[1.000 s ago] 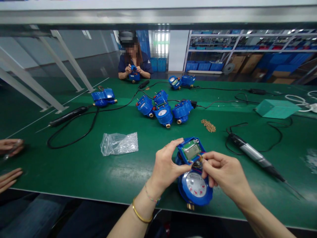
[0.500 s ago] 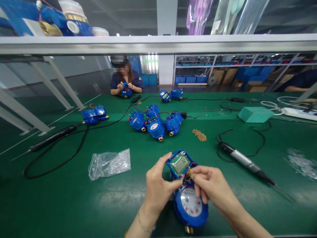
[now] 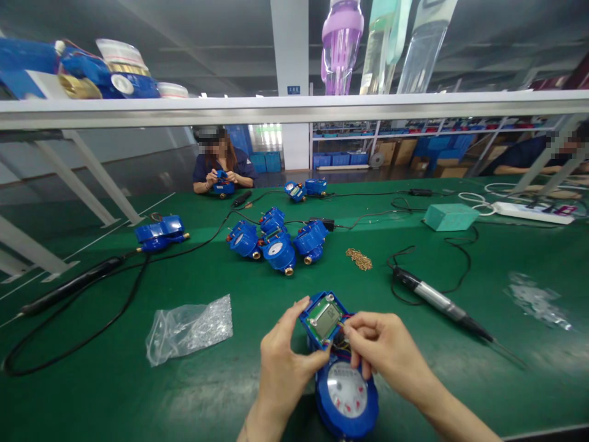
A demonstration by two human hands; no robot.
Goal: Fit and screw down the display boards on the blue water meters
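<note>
A blue water meter [image 3: 323, 399] lies in front of me, its round white dial facing up. Its square head is uncovered and shows a green circuit board [image 3: 316, 326] with a small display. My left hand [image 3: 286, 362] grips this head at its left side, thumb at the lower edge and fingers at the upper left. At the board's right edge, my right hand [image 3: 384, 345] pinches thin wires [image 3: 342, 341] between thumb and forefinger. The fingers partly hide the wires and the opening between board and dial.
Several blue meters [image 3: 280, 253] cluster mid-table, with a pile of small brass screws [image 3: 359, 259] to their right. An electric screwdriver [image 3: 439, 304] lies right, another [image 3: 73, 285] left. A plastic bag [image 3: 191, 328] rests left. A co-worker [image 3: 224, 166] handles a meter across the table.
The view has tilted up and shifted, so table items appear lower left or left. My right fingers have tucked the yellow wire loop lower, closer against the board's edge. My left hand keeps its hold.
</note>
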